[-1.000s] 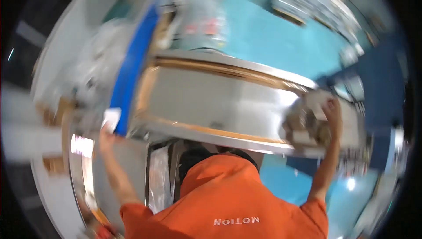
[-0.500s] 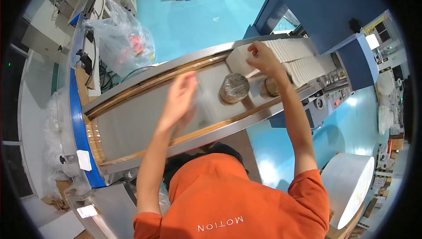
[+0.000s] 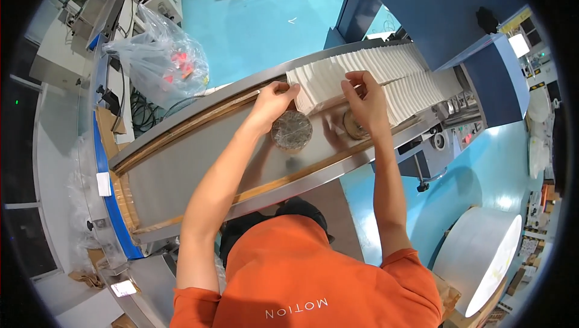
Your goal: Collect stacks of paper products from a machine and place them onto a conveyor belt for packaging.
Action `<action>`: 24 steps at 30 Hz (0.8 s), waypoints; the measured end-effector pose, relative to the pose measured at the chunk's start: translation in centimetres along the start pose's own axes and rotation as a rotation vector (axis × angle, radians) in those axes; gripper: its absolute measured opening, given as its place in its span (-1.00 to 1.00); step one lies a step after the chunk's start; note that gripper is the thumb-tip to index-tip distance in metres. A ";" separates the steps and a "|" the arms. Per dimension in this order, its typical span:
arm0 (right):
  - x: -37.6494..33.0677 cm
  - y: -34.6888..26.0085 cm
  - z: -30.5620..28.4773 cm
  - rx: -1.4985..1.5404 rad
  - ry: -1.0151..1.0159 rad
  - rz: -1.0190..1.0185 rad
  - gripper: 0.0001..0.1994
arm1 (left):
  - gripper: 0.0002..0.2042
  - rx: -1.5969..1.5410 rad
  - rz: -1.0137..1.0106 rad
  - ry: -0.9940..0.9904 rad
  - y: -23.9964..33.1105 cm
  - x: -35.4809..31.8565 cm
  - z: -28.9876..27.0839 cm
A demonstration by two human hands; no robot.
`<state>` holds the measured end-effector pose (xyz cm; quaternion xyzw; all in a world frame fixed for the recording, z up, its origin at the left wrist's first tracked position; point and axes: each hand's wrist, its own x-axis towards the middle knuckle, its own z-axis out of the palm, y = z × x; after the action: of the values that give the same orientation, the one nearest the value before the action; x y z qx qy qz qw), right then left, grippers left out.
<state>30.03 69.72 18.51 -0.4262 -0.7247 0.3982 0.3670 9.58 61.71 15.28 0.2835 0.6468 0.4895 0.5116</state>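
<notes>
Head view, left hand (image 3: 274,100) and right hand (image 3: 363,96) gripping folded white paper stack (image 3: 338,78), arms outstretched

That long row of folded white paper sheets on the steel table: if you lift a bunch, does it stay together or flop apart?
The row of folded white paper sheets is probably light and floppy: many thin, loose leaves. Both hands, left hand and right hand, press its end, suggesting a bunch needs squeezing to hold. It likely slides easily on the smooth steel table.

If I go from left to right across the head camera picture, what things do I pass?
Clear plastic bag with red bits → left hand → round silvery disc on the metal tray → right hand → blue machine housing → big white paper roll.
</notes>
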 end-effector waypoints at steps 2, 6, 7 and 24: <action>-0.6 -0.7 0.6 0.023 0.024 0.004 -0.77 | -0.55 -0.023 -0.012 -0.003 0.0 0.0 0.1; -0.8 -0.8 1.4 0.056 0.018 -0.002 -0.79 | -0.58 -0.093 -0.027 -0.007 -0.5 0.2 -0.1; -0.8 -0.7 1.5 0.059 -0.005 0.014 -0.79 | -0.58 -0.112 -0.024 -0.011 -0.4 0.1 -0.1; -1.6 -1.7 5.2 0.000 -0.013 -0.094 -0.69 | -0.67 -0.196 -0.033 0.046 0.3 -1.2 0.2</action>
<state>25.60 66.33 17.56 -0.3890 -0.7462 0.3835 0.3805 10.07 60.88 16.01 0.2102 0.6120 0.5482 0.5298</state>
